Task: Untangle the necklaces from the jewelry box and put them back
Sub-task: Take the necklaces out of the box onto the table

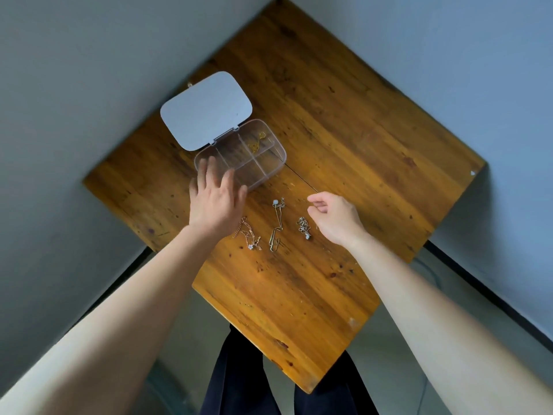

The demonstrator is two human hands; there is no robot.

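1. Three necklaces lie loose on the worktop (344, 139), near the person's edge of it: a rose-gold chain (247, 233) on the left, a long silver chain (277, 224) in the middle and a bunched silver chain (304, 227) on the right. They lie apart, none touching another.
2. One more piece, a gold chain (258, 142), sits in a far compartment of the jewelry box (270, 169); I cannot tell which other compartments hold anything, though they look bare.
3. One box is in view, clear plastic, with six compartments as far as I can count and its grey lid (206, 110) swung open away from the person.
4. Two hands are in view, seen only from the head camera. The left hand (216, 202) is spread flat, fingers apart, over the box's near corner and gripping nothing; whether it touches the box is unclear. The right hand (335, 217) hovers just beside the bunched chain, fingers loosely curled with thumb and forefinger near together; if a thread-thin chain is pinched there, it is too fine to see.
5. Handling, as I judge it: the chains are very light, limp and thin, apt to knot or snag. Best to lift each by its pendant or clasp end, slowly, letting it hang straight before lowering it into a compartment.
6. The box looks light and rigid, so it may slide; steadying it with the flat left hand seems sensible.
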